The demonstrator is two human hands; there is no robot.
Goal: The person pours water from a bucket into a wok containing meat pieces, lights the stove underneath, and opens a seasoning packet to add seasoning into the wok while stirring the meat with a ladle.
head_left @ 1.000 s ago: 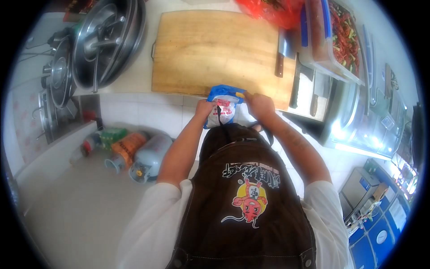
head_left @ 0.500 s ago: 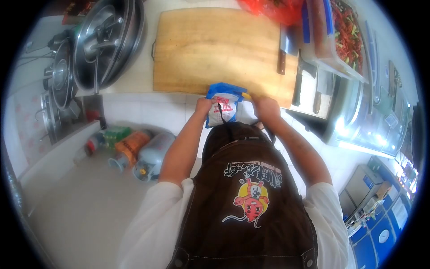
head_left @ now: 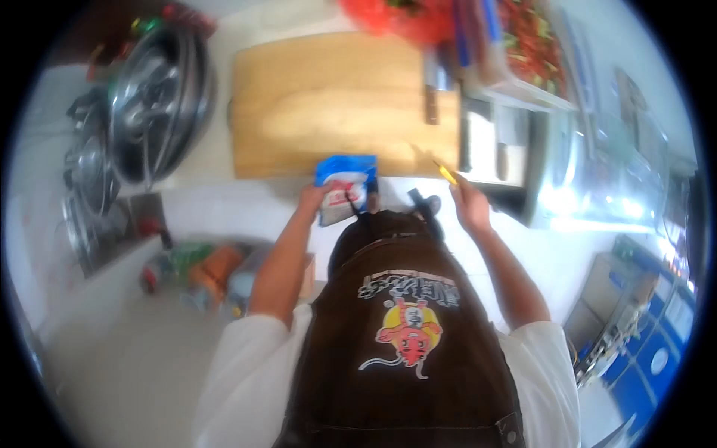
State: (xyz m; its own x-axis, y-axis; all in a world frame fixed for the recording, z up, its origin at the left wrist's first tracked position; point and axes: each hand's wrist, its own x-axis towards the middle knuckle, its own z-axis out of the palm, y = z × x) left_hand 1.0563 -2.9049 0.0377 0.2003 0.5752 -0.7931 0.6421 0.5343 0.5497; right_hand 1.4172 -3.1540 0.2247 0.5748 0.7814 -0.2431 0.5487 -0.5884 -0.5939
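At the front edge of the wooden cutting board, my left hand grips the side of a blue and white plastic bag with red print. The bag stands upright in front of my apron, its blue top over the board's edge. Off to the right, apart from the bag, my right hand is closed round a slim yellow utility knife. Its thin tip points up and left, toward the board. Blur hides the finer detail of the tip and of the bag's top edge.
A cleaver lies on the board's right side, and another knife lies further right. Metal pans stand at the left. A red plastic bag and a container of red food are at the back right.
My right hand has pulled away from the bag to the right, bringing the yellow knife with it. The left hand still holds the bag. The whole view has shifted and blurred.
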